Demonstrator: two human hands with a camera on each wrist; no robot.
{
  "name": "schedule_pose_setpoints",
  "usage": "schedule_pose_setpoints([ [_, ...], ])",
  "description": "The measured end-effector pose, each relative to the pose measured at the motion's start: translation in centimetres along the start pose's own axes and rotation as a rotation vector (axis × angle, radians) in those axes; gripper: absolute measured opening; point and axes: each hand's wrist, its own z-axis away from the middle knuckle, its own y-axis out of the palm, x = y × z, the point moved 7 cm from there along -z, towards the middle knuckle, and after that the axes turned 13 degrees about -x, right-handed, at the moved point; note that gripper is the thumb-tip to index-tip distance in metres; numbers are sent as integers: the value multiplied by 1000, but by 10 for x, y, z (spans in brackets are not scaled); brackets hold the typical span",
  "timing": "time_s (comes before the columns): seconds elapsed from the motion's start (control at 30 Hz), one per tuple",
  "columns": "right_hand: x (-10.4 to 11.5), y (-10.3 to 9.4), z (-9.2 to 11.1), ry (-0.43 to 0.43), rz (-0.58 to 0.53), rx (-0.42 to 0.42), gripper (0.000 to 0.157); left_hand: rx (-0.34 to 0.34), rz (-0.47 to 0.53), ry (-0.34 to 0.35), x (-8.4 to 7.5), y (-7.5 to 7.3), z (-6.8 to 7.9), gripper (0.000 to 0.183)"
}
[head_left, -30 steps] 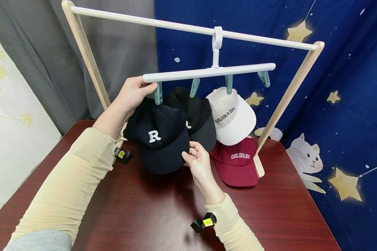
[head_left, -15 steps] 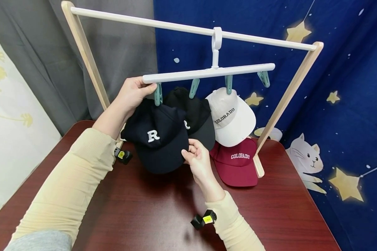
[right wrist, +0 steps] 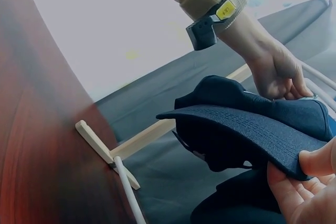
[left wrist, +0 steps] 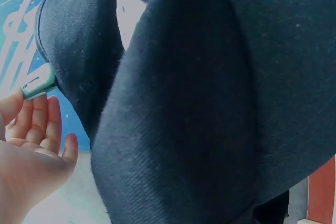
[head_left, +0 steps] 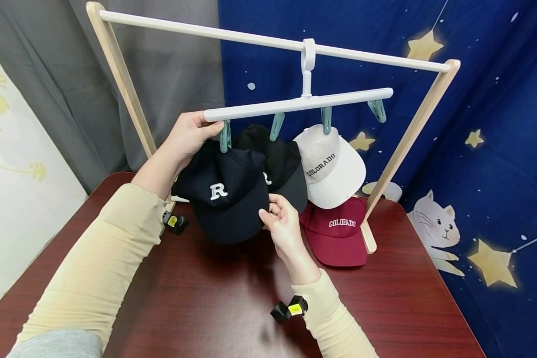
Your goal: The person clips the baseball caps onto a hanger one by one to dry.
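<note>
A navy baseball cap with a white R hangs below the left end of a white clip hanger. My left hand pinches the green clip at that end; in the left wrist view the clip meets the cap's edge. The brim's right edge is held between the thumb and fingers of my right hand, and the right wrist view shows the thumb on top of the brim. Behind it, a black cap hangs at the second clip, partly hidden.
A white Colorado cap hangs from the third clip. The rightmost clip bears nothing. Below, a maroon cap lies near the right foot of the wooden rack. The rack stands on a dark red table.
The hanger's left end has dipped slightly and its right end has risen a little. My right hand has raised the navy cap's brim slightly. Both hands keep their holds.
</note>
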Motion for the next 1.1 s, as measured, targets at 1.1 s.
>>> schedule_pose_setpoints([
  [1.1,-21,7,7,116,-40,1,29,51,-159,-34,15,-1,-3,39],
])
